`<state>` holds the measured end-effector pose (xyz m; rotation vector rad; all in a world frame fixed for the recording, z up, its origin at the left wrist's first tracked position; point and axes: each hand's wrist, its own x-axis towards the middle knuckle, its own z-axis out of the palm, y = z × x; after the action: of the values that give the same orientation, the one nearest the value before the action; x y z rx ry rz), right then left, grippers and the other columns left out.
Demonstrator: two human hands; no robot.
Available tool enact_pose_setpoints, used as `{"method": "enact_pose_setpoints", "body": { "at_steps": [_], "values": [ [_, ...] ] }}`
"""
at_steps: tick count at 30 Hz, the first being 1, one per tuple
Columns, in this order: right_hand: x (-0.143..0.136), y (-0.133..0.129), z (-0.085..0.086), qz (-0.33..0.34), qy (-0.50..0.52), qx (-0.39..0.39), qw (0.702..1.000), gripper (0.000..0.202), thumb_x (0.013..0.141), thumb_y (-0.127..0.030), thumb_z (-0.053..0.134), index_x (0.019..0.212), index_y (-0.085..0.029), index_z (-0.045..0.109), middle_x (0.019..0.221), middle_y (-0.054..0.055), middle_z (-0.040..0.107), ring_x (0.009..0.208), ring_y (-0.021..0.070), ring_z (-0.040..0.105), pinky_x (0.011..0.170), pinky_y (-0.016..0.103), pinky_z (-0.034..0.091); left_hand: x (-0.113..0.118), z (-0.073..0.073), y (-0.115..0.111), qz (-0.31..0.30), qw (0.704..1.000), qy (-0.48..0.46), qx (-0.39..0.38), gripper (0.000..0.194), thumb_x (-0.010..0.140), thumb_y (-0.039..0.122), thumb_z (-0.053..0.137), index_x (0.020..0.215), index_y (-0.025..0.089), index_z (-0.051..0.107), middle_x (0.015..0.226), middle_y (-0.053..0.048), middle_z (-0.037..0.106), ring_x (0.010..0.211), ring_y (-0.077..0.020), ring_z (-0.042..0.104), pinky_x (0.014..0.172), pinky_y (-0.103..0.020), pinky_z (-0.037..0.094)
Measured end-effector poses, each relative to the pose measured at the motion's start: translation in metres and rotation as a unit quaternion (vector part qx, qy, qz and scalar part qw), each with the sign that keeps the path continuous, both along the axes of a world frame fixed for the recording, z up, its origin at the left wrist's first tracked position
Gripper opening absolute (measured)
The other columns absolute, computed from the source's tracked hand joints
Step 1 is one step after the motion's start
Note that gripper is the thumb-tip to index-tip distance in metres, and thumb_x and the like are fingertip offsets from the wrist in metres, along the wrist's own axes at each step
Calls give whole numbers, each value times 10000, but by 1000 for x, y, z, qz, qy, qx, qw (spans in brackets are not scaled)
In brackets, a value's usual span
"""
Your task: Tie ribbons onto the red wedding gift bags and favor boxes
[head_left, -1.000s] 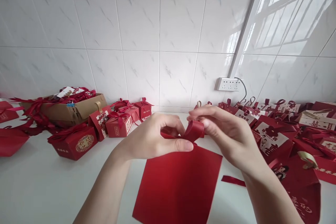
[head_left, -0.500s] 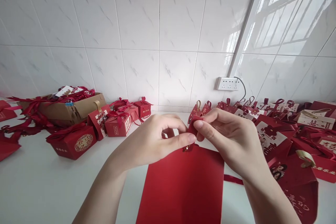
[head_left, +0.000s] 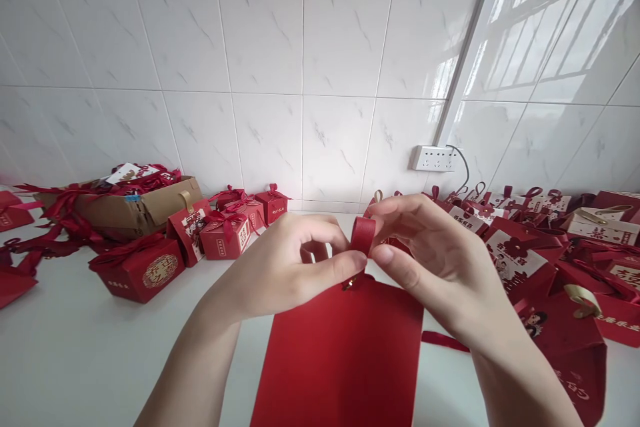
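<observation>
My left hand [head_left: 285, 267] and my right hand [head_left: 435, 260] meet above the top edge of a flat red paper bag [head_left: 345, 353] that lies on the white counter [head_left: 75, 353]. Between the fingertips of both hands a red ribbon loop [head_left: 362, 235] stands upright. My left thumb and forefinger pinch its lower end at the bag's rim, beside a small gold eyelet [head_left: 350, 282]. My right thumb and fingers hold the loop's other side. A loose end of ribbon [head_left: 443, 341] sticks out from under my right wrist.
Folded red gift boxes [head_left: 225, 237] with bows stand at the back left beside a brown cardboard box [head_left: 125, 210] full of ribbons. Many flat red bags [head_left: 545, 247] are piled at the right. A white power strip [head_left: 433, 159] hangs on the tiled wall.
The ribbon loop has been turned upright and narrowed between my fingertips. My hands have drawn closer together and risen slightly; the bag has shifted a little.
</observation>
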<state>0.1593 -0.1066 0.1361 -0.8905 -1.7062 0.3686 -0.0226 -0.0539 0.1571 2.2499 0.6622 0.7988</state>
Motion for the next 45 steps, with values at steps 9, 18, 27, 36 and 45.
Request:
{"method": "enact_pose_setpoints", "body": {
  "at_steps": [9, 18, 27, 36, 45],
  "values": [
    [-3, -3, -3, -95, -192, 158, 964, 311, 832, -136, 608, 1114, -242, 528, 1091, 69, 526, 1041, 194, 569, 876, 342, 527, 4, 0, 1, 100, 993, -47, 38, 356, 872, 377, 530, 590, 165, 571, 538, 35, 427, 505, -69, 368, 451, -211, 269],
    [-6, 4, -5, -148, -208, 251, 934, 176, 863, -119, 568, 1004, -221, 587, 1002, 77, 550, 922, 184, 606, 765, 328, 546, 5, 0, -2, 126, 989, -74, 37, 369, 872, 401, 514, 587, 170, 552, 534, 37, 415, 485, -72, 327, 428, -216, 235],
    [-7, 4, -5, -172, -277, 270, 906, 124, 873, -114, 567, 961, -192, 607, 973, 77, 581, 876, 179, 606, 761, 343, 514, 6, 0, -5, 153, 984, -88, 33, 347, 843, 389, 554, 577, 168, 580, 544, 26, 475, 511, -82, 393, 439, -207, 289],
    [-6, 2, -3, -179, -297, 262, 900, 95, 884, -130, 543, 941, -203, 564, 899, 67, 581, 802, 182, 602, 677, 330, 495, 10, 1, -10, 161, 980, -99, 56, 343, 836, 327, 561, 537, 159, 581, 498, 28, 480, 481, -72, 403, 408, -198, 273],
    [-7, 1, -2, -170, -287, 259, 906, 102, 889, -117, 535, 929, -204, 568, 875, 56, 584, 790, 174, 604, 683, 321, 496, 10, -2, -9, 177, 977, -94, 70, 376, 844, 357, 556, 524, 163, 523, 486, 38, 415, 467, -66, 360, 405, -204, 237]
  ]
}}
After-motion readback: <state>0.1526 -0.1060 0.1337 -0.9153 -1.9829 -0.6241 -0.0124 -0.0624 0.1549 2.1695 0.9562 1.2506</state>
